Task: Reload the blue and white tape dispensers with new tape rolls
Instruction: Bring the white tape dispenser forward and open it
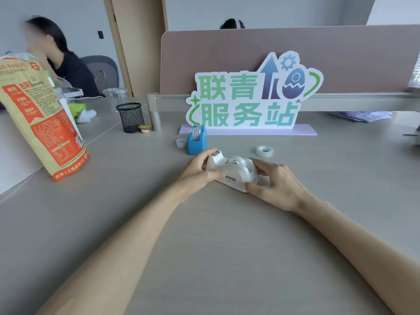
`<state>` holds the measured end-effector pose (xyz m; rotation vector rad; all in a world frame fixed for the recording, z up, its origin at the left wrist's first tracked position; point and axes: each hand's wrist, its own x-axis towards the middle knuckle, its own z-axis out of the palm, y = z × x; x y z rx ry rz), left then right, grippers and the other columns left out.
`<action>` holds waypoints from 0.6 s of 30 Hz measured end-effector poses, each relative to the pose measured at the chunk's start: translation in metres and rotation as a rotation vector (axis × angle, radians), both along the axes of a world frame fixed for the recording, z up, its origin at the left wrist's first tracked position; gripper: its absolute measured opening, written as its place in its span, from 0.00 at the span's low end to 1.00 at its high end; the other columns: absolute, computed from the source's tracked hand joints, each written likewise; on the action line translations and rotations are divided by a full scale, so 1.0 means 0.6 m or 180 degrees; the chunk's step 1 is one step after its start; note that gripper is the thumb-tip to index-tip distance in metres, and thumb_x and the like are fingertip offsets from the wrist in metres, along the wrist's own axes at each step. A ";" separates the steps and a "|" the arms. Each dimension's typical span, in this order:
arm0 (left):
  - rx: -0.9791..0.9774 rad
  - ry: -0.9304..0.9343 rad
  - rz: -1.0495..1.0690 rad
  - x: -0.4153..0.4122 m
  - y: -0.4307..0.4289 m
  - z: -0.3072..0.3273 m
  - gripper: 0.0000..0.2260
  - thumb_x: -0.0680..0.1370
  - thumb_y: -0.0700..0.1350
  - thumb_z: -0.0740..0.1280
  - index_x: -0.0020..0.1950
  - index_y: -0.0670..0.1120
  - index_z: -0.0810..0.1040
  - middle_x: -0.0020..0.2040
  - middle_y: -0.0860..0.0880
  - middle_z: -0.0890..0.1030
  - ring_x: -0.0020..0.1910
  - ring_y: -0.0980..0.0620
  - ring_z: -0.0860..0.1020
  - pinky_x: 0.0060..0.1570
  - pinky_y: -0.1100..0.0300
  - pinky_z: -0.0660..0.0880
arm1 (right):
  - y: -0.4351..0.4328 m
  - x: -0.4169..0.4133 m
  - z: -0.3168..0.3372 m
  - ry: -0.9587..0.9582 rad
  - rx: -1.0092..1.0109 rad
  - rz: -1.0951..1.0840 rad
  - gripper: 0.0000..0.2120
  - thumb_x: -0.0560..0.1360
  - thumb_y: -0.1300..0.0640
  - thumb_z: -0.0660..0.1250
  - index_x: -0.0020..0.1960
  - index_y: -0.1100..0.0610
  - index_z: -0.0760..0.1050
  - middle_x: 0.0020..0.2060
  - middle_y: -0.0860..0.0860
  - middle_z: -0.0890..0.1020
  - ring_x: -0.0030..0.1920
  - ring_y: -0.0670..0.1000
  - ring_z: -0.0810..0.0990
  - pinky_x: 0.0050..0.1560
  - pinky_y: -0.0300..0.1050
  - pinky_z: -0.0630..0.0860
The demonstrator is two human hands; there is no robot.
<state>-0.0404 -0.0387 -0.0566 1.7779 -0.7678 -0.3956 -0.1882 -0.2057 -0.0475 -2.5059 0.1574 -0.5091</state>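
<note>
The white tape dispenser (234,172) lies mid-desk with a clear tape roll seated in its cradle. My left hand (198,172) grips its cutter end; my right hand (276,184) holds its rear end and base. Just behind it stands the blue tape dispenser (196,142), upright, with a roll of tape inside. A loose clear tape roll (265,151) lies flat on the desk to the right. A small empty whitish core (181,143) sits left of the blue dispenser.
A large printed sign (250,98) on a lilac base stands behind the dispensers against a divider. At left are a tall paper bag (41,114), a black mesh pen cup (130,118) and a small yellow-lidded cup (144,128). A person sits far left.
</note>
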 end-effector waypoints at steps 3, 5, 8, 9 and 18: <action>-0.0014 -0.0113 0.0072 -0.002 0.006 0.002 0.32 0.65 0.45 0.79 0.67 0.54 0.72 0.63 0.53 0.73 0.60 0.52 0.75 0.60 0.58 0.74 | 0.003 0.004 -0.003 -0.0322 -0.0168 -0.0093 0.25 0.74 0.48 0.66 0.70 0.53 0.70 0.63 0.47 0.79 0.62 0.48 0.77 0.62 0.47 0.74; 0.0001 -0.0266 0.0122 -0.007 0.006 0.004 0.30 0.66 0.45 0.80 0.65 0.52 0.74 0.62 0.52 0.73 0.57 0.51 0.75 0.58 0.57 0.74 | 0.006 0.006 0.004 -0.0742 -0.0147 -0.0069 0.17 0.78 0.52 0.66 0.66 0.53 0.75 0.62 0.45 0.80 0.62 0.44 0.76 0.62 0.45 0.73; -0.0023 -0.0304 0.0117 -0.011 0.006 0.006 0.29 0.65 0.44 0.80 0.64 0.51 0.75 0.61 0.50 0.74 0.53 0.52 0.75 0.56 0.57 0.74 | 0.015 0.010 0.012 -0.1041 -0.0320 -0.0115 0.09 0.78 0.58 0.66 0.55 0.54 0.83 0.52 0.46 0.85 0.55 0.48 0.81 0.56 0.50 0.77; -0.0029 -0.0302 0.0100 -0.012 0.006 0.007 0.29 0.65 0.44 0.80 0.64 0.51 0.75 0.61 0.50 0.75 0.53 0.52 0.75 0.57 0.57 0.74 | 0.018 0.011 0.015 -0.1051 -0.0290 -0.0161 0.08 0.78 0.59 0.67 0.53 0.54 0.84 0.50 0.47 0.86 0.53 0.52 0.81 0.54 0.52 0.77; -0.0046 -0.0409 0.0061 -0.012 0.003 0.006 0.28 0.66 0.44 0.80 0.63 0.51 0.75 0.54 0.60 0.74 0.47 0.59 0.74 0.50 0.65 0.72 | 0.021 0.018 0.031 -0.1126 -0.0486 -0.0189 0.09 0.76 0.63 0.67 0.48 0.53 0.85 0.46 0.49 0.85 0.44 0.52 0.82 0.47 0.50 0.78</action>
